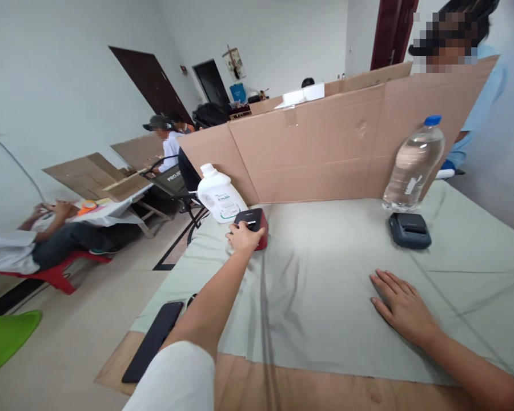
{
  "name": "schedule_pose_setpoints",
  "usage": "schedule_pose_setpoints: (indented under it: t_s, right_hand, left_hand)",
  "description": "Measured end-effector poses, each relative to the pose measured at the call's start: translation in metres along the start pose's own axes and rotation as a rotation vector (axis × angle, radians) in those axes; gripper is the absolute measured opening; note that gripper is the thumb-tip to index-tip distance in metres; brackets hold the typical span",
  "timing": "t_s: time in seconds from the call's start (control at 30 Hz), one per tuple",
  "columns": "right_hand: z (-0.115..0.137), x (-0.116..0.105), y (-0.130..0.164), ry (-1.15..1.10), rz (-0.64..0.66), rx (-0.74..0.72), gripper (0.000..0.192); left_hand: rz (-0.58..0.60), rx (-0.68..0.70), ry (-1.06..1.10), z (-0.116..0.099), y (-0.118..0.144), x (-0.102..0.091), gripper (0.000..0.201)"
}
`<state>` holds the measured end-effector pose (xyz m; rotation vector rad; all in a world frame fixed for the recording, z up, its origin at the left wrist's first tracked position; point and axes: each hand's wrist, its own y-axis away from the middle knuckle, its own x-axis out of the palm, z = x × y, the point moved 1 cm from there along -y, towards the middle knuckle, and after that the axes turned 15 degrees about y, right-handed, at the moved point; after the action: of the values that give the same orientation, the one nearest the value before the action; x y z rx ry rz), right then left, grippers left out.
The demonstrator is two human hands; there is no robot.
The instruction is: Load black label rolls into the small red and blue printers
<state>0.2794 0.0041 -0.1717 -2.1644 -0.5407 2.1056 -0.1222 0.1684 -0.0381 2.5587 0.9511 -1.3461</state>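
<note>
My left hand (243, 235) reaches forward, its fingers and thumb spread around a small box with a black top and red side (262, 231). The hand hides part of the box, which stands on the pale green cloth (321, 285). Just behind it is a white plastic jug (220, 194) with a white cap. My right hand (405, 308) lies flat on the cloth, palm down, holding nothing. Beyond that hand sits a small black device with rounded corners (410, 231). Behind the device, a clear water bottle with a blue cap (414, 162) leans slightly to the right.
A cardboard panel (308, 148) borders the table's far side. One flat black object, perhaps a phone (154, 342), lies at the near left edge beside my left forearm. People sit at other tables to the left, and another person is behind the panel at right. A green stool (8, 342) stands lower left.
</note>
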Motion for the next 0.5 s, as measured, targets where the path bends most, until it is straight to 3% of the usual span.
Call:
schedule_pose_setpoints:
  t_s: [0.27,0.37,0.5]
  right_hand:
    - [0.002,-0.008,-0.001,0.021,0.043,0.007,0.054]
    - [0.003,-0.011,-0.001,0.019,0.051,0.013,0.053]
    - [0.004,-0.012,-0.001,0.023,0.039,0.012,0.051]
  left_hand:
    - [0.27,0.416,0.293,-0.013,0.167,-0.028,0.057]
    - [0.318,0.432,0.446,-0.008,0.218,-0.03,0.057]
    - [0.327,0.382,0.527,0.004,0.255,-0.025,0.063]
